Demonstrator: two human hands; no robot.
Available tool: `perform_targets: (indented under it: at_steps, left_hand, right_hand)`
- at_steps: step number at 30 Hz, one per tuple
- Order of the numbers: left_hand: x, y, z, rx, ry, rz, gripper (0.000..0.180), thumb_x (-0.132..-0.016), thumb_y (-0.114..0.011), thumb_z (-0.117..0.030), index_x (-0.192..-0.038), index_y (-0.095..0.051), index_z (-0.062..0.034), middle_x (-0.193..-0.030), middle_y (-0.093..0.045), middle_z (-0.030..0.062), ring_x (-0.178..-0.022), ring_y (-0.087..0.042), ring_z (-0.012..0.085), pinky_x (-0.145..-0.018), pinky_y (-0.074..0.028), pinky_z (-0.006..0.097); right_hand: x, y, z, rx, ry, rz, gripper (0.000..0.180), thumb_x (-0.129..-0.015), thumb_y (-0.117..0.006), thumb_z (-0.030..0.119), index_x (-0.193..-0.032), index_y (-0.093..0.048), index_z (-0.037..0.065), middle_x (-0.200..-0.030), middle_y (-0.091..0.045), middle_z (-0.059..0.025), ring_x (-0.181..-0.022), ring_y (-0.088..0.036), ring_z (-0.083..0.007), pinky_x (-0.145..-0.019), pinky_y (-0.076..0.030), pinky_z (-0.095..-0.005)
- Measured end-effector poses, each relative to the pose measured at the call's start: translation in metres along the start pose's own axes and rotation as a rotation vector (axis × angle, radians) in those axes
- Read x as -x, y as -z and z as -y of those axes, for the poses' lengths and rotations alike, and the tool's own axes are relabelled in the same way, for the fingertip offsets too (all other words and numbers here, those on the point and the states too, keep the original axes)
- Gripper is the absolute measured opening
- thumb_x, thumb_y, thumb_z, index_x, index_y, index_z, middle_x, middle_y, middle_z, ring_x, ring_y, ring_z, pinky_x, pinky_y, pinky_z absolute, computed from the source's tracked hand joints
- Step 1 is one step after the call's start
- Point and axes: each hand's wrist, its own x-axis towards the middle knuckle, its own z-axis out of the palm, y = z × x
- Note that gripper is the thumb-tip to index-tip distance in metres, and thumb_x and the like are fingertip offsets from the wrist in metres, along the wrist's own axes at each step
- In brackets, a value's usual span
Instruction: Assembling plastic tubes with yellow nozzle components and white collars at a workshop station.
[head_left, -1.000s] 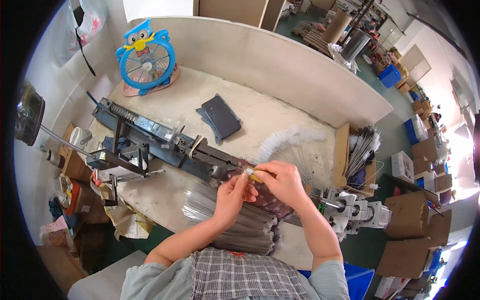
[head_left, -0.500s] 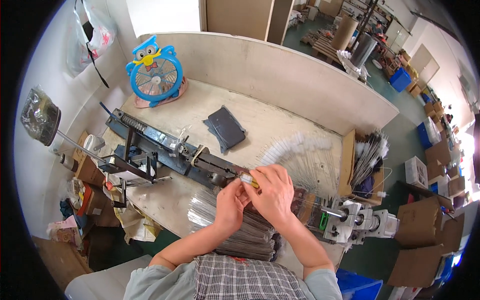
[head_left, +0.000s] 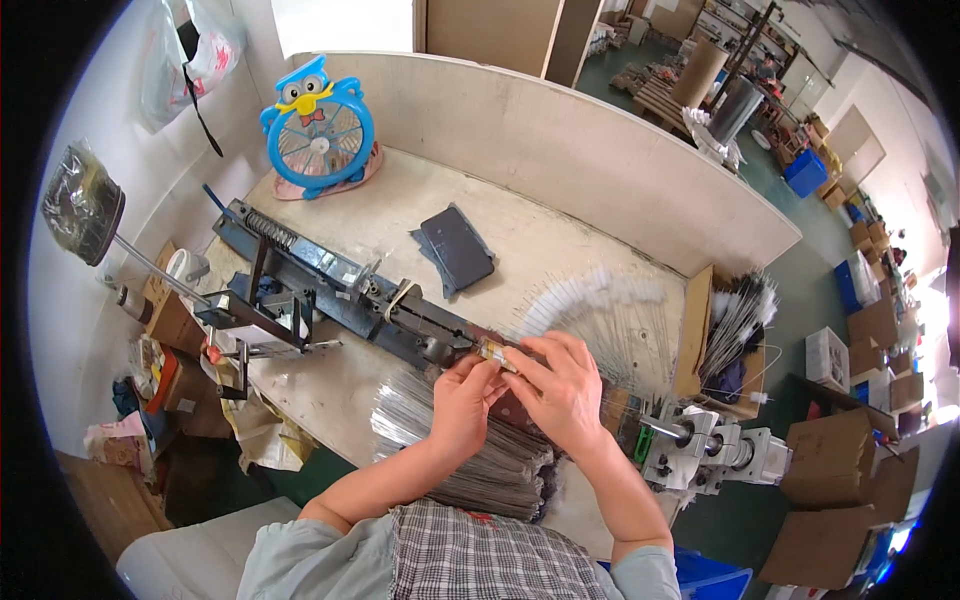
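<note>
At the right end of a long dark metal bench jig [head_left: 345,285], both hands meet. My right hand [head_left: 560,385] has its thumb and fingers closed on a small yellow-and-white piece [head_left: 495,354], which lies in line with the jig's end. Just left of it, my left hand [head_left: 465,400] is pinched, its fingertips near the same piece; what it grips, if anything, is too small to see. Under and beside my wrists lies a thick bundle of thin metal wires [head_left: 490,470]. White-tipped wire brushes [head_left: 590,300] fan out on the table beyond my right hand.
A blue cartoon-shaped fan [head_left: 318,140] and a dark flat case [head_left: 457,250] sit farther back. A silver motorised fixture [head_left: 715,450] stands at the right. Beside it, a cardboard box [head_left: 693,335] holds more brushes. A low partition [head_left: 560,140] edges the table.
The whole view has shifted slightly. My right hand has opened out a little around the small yellow-and-white piece, with its fingers spread farther right; my left hand stays pinched close by.
</note>
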Motion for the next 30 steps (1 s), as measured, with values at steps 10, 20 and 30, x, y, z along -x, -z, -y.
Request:
perform_targets:
  at_steps: [10, 20, 30]
  left_hand:
    - [0.0, 0.008, -0.003, 0.157, 0.091, 0.011, 0.01, -0.089, -0.053, -0.012, -0.094, -0.057, -0.0034, -0.094, -0.062, 0.005, -0.086, -0.061, 0.0143, -0.079, -0.048, 0.03]
    - [0.0, 0.006, 0.001, 0.045, 0.018, 0.01, 0.008, -0.086, -0.058, -0.008, -0.091, -0.057, -0.0032, -0.088, -0.061, 0.0039, -0.081, -0.061, 0.0134, -0.077, -0.046, 0.029]
    - [-0.001, 0.003, -0.003, 0.104, 0.055, 0.027, 0.019, -0.092, -0.048, -0.021, -0.098, -0.056, -0.0048, -0.091, -0.061, 0.005, -0.088, -0.061, 0.0178, -0.081, -0.047, 0.033]
  right_hand:
    - [-0.01, 0.004, 0.013, -0.019, -0.011, 0.035, 0.027, -0.066, -0.074, 0.013, -0.092, -0.069, 0.008, -0.095, -0.063, -0.0056, -0.093, -0.056, -0.0255, -0.077, -0.048, -0.0361]
    - [0.0, -0.001, 0.014, 0.007, -0.034, 0.006, 0.027, -0.065, -0.074, 0.011, -0.091, -0.068, 0.007, -0.095, -0.063, -0.0056, -0.091, -0.057, -0.0248, -0.077, -0.047, -0.0357]
    - [-0.001, -0.001, 0.013, 0.083, -0.032, -0.029, 0.03, -0.07, -0.073, 0.018, -0.098, -0.067, 0.011, -0.096, -0.062, -0.0002, -0.095, -0.056, -0.0199, -0.073, -0.045, -0.0338]
